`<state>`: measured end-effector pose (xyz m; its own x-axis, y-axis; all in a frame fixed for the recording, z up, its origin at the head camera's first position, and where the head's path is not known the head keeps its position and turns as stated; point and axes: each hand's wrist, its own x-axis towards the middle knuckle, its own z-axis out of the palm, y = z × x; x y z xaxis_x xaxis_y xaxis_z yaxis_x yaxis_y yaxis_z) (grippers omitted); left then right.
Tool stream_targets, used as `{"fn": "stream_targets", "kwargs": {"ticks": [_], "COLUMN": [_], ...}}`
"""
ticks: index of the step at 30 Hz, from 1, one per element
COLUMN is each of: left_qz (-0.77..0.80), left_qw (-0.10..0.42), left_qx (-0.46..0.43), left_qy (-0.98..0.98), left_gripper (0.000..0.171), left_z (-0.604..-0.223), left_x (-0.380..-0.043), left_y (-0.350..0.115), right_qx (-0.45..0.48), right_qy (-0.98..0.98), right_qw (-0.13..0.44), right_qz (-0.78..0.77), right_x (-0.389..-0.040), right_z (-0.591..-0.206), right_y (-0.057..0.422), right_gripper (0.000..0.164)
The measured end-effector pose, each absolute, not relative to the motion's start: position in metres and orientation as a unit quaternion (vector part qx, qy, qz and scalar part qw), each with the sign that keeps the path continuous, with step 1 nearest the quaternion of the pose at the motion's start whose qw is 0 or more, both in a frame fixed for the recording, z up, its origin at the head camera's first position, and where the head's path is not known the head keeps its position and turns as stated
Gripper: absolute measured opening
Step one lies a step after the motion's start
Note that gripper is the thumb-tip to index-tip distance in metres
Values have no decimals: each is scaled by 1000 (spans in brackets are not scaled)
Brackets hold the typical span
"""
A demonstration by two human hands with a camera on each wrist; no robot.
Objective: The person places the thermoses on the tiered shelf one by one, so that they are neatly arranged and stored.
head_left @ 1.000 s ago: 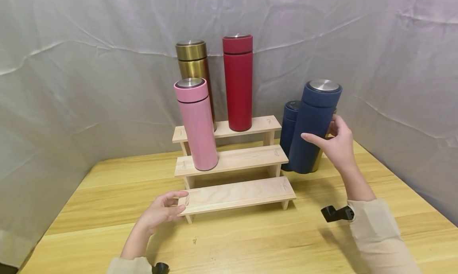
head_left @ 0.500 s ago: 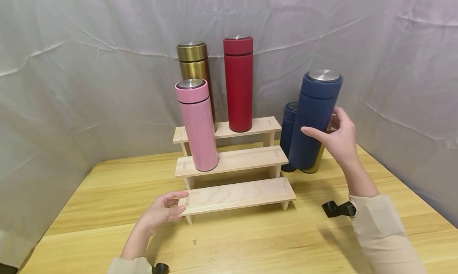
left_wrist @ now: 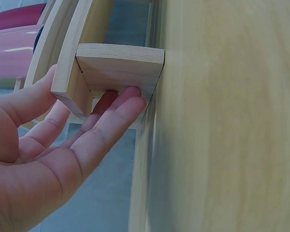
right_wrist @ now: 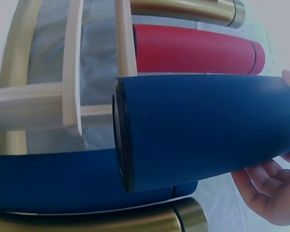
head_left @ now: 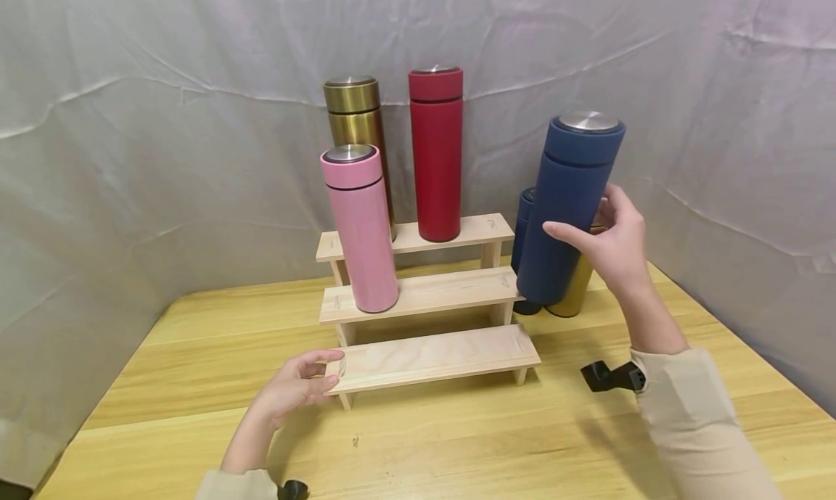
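Note:
My right hand [head_left: 617, 242] grips a large blue thermos bottle [head_left: 568, 210] around its body, thumb across the front. The bottle is tilted and off the table, its base beside the right end of the middle shelf. In the right wrist view the blue bottle [right_wrist: 208, 130] fills the middle. My left hand [head_left: 294, 384] holds the left end of the bottom shelf of a three-tier wooden stand [head_left: 431, 358]. Up close in the left wrist view, the thumb touches the board's edge and fingertips [left_wrist: 133, 94] rest against the stand's leg [left_wrist: 123, 70].
A pink thermos [head_left: 362, 239] stands at the left of the middle shelf. On the top shelf are a gold thermos [head_left: 355, 123] and a red thermos [head_left: 436, 166]. Behind the held bottle, another dark blue thermos [head_left: 525, 224] and a gold one [head_left: 575, 289] stand on the table.
My right hand has lifted the blue thermos and shifted it slightly left, uncovering more of the gold bottle behind. The left hand has stayed at the bottom shelf.

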<state>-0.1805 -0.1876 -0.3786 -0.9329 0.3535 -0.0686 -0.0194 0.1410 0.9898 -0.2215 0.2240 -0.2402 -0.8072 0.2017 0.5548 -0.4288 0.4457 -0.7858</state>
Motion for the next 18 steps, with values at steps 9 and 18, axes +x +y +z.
{"fn": "stream_targets", "kwargs": {"ticks": [9,18], "left_qz": [649,648], "left_qw": [145,147], "left_qx": [119,115], "left_qy": [737,739], "left_gripper": [50,51], "left_z": [-379,-380], "left_x": [-181,-181], "left_y": [-187,-188], "right_qx": [104,133], "right_qy": [-767,-754], "right_qw": [299,296], "right_qz": [559,572], "right_x": [-220,-221], "right_z": [-230,-229], "right_y": [210,193], "right_gripper": [64,61]}}
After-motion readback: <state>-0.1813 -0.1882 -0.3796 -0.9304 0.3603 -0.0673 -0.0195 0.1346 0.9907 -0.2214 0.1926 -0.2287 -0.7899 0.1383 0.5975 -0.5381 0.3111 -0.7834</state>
